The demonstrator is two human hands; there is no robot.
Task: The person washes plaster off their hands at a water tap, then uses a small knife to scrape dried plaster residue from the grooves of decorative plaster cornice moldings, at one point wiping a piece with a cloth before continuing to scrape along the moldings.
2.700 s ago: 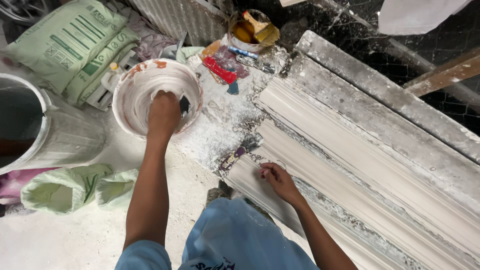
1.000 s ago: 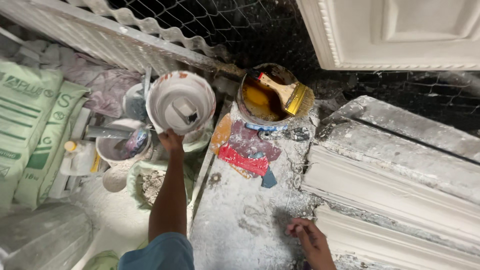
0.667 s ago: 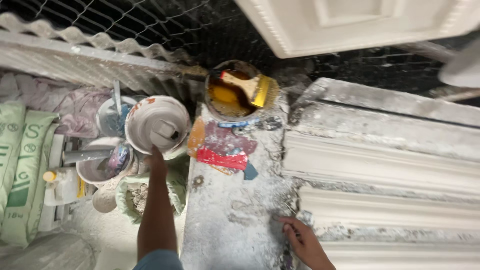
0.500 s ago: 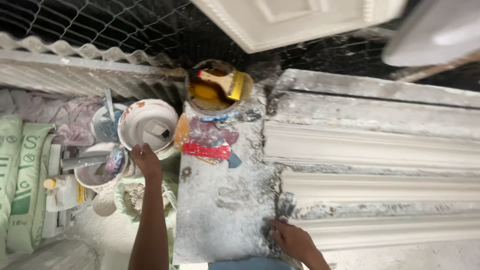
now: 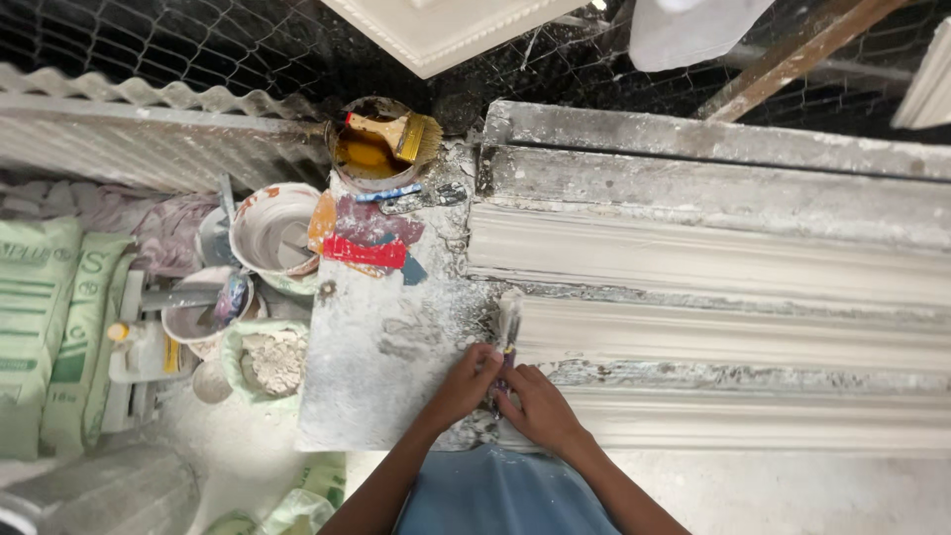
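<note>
At the far left, green sacks (image 5: 54, 327) are stacked on the floor, and plaster-smeared bowls (image 5: 272, 228) sit just beside the table (image 5: 381, 396). A tin with a brush (image 5: 396, 134) across it stands at the table's far edge.

The left hand (image 5: 466, 381) and the right hand (image 5: 540, 406) are brought together at the table's near edge, both closed around the handle of a small plaster-caked tool (image 5: 508, 327), seemingly a scraper or brush. Its blade end is too coated to tell which.

The tool's long axis runs nearly straight away from the person, with the working tip pointing away and touching the seam where the table meets the long moulding (image 5: 733, 267).

The step is judged best done with the tip kept pressed into that seam, and short, even strokes drawn along it.
</note>
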